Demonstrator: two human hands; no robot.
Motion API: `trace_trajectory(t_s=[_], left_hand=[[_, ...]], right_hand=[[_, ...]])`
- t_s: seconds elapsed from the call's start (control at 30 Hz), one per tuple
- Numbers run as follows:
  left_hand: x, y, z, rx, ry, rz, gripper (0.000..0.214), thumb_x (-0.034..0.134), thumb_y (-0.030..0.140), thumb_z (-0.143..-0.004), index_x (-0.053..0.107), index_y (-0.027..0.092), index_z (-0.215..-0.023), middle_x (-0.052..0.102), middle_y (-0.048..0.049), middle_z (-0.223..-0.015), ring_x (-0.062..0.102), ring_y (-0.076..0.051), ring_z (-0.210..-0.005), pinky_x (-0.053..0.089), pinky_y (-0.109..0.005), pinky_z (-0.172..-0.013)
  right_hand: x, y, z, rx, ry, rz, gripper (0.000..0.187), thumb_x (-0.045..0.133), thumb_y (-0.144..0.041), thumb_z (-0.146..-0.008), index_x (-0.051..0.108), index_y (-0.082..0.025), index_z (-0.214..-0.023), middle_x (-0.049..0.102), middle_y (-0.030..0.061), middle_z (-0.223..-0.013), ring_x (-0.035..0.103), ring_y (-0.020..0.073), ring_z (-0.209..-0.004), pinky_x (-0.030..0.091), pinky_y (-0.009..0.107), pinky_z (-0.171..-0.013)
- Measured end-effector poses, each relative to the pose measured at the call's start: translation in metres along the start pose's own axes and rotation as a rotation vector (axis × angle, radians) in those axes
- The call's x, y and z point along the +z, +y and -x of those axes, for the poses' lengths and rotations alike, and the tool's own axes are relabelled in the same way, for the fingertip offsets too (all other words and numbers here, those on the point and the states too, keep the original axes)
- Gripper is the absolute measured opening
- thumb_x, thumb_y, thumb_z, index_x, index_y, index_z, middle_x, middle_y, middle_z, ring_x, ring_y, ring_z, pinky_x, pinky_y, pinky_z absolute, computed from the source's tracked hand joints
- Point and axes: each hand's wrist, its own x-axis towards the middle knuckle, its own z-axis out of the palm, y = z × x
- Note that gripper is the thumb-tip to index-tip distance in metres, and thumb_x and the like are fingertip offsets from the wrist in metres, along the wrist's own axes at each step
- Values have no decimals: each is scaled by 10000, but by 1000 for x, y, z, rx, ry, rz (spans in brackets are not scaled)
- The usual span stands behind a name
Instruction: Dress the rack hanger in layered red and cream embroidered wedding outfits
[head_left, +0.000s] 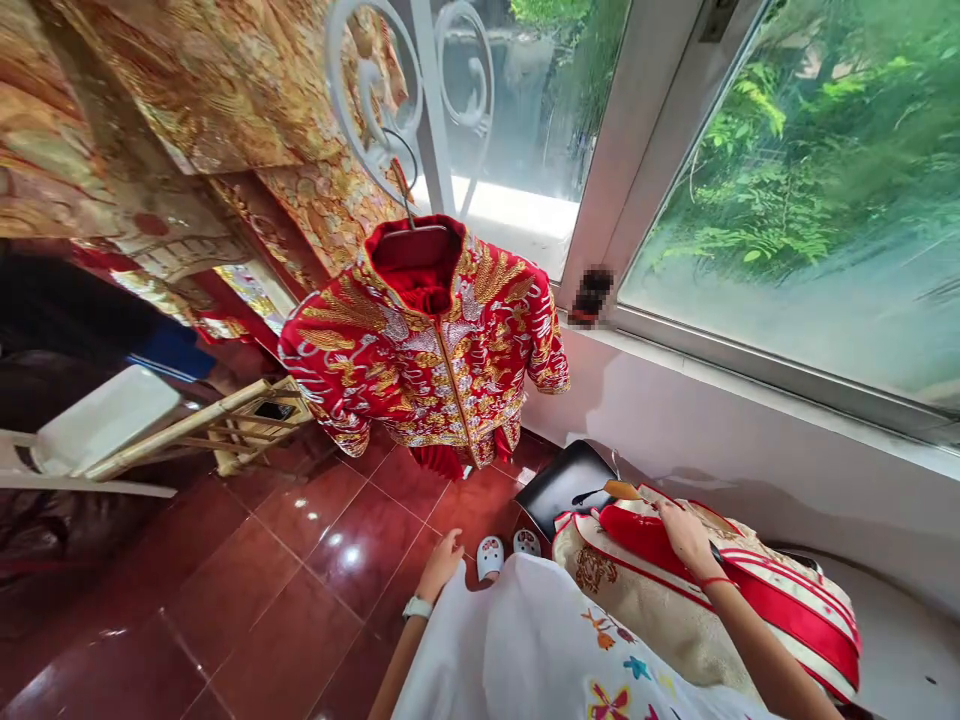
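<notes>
1. The left hand (439,566) reaches down past the edge of a white top with bright floral embroidery (540,640). A white wristwatch (417,607) sits on its wrist. Its fingers (452,546) are loosely spread and released, holding nothing, and a pair of white embroidered slippers (490,557) lies just beside them on the floor.

2. The right hand (686,535), with a thin red bracelet (716,581) at the wrist, rests on a cream garment with red trim (660,625). Its fingers (670,510) lie open on a red panel, not clenched and not visibly gripping anything.

3. The cream garment lies in front of the person, across what appears to be their lap, and reaches toward a white ledge (892,620) below the window. It has a gold embroidered motif (596,570) near its left edge.

4. A slim wooden-handled item (622,490) lies just beyond the right fingers, against the garment's upper edge. It is too small to identify. A black padded stool (562,487) stands directly behind it.

5. A red jacket with gold and silver embroidery (427,360) hangs upright on a hanger from a white scrollwork window grille (375,90), well apart from both hands.

6. Gold brocade cloth (225,100) covers the upper left, and glossy dark red floor tiles (300,600) spread below.
</notes>
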Motion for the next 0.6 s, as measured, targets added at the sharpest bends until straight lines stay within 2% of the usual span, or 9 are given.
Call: trace_trajectory(t_s=[0.07,0.17,0.27,0.33,0.37,0.4,0.5,0.53,0.6], left_hand=[[4,20,-6,78,-42,-44,536,452,151,-865,553,133,-1391,609,-146,-1423,529,-214,-1381,390,-341,-1155],[9,56,-10,262,-32,-70,652,433,138,-883,390,127,-1534,459,-167,-1562,415,-218,-1476,337,-347,-1198],[4,95,-3,453,94,-100,799,499,177,-877,202,162,-1619,312,-170,-1645,301,-254,-1538,284,-420,-1234],[-9,117,6,589,209,-175,892,607,272,-860,163,222,-1631,220,-144,-1689,207,-300,-1567,200,-511,-1260],[-18,125,11,657,259,-218,896,646,323,-856,193,251,-1625,234,-129,-1688,214,-315,-1562,180,-545,-1258],[-29,130,17,719,294,-256,831,650,360,-873,266,274,-1605,314,-115,-1660,289,-314,-1532,208,-553,-1247],[-67,129,33,806,403,-330,402,491,324,-1001,592,290,-1389,678,-60,-1334,625,-232,-1212,453,-421,-1076],[-80,125,38,809,466,-359,347,447,290,-1024,664,277,-1293,738,-49,-1197,677,-210,-1074,505,-368,-971],[-103,116,49,814,642,-433,315,448,263,-1030,729,248,-1173,775,-50,-1037,703,-202,-910,522,-320,-808]], right_hand=[[-13,10,14,-17,57,-44,401,372,-38,-888,689,-86,-1128,746,210,-1087,740,280,-998,546,340,-858],[-34,18,34,4,224,-158,489,336,-110,-912,653,-110,-1285,748,184,-1143,748,291,-984,577,359,-795],[-61,16,49,-12,370,-331,510,348,-283,-957,612,-218,-1388,789,105,-1039,769,300,-860,592,358,-649],[-83,8,54,-120,378,-469,482,388,-374,-962,648,-279,-1356,800,67,-1004,775,280,-801,607,338,-640],[-96,1,55,-191,365,-539,461,414,-402,-961,674,-290,-1325,798,61,-1031,778,266,-805,618,326,-672],[-109,-7,55,-257,354,-604,446,440,-423,-959,696,-285,-1297,791,64,-1074,779,255,-832,627,315,-715],[-153,-43,50,-400,336,-753,469,497,-455,-953,691,-224,-1311,783,101,-1100,774,248,-918,631,305,-804],[-170,-59,47,-433,334,-788,502,513,-462,-949,653,-213,-1362,784,108,-1090,772,248,-934,631,315,-822],[-207,-98,35,-495,359,-858,616,534,-476,-949,498,-216,-1507,765,117,-1156,761,247,-990,624,361,-888]])
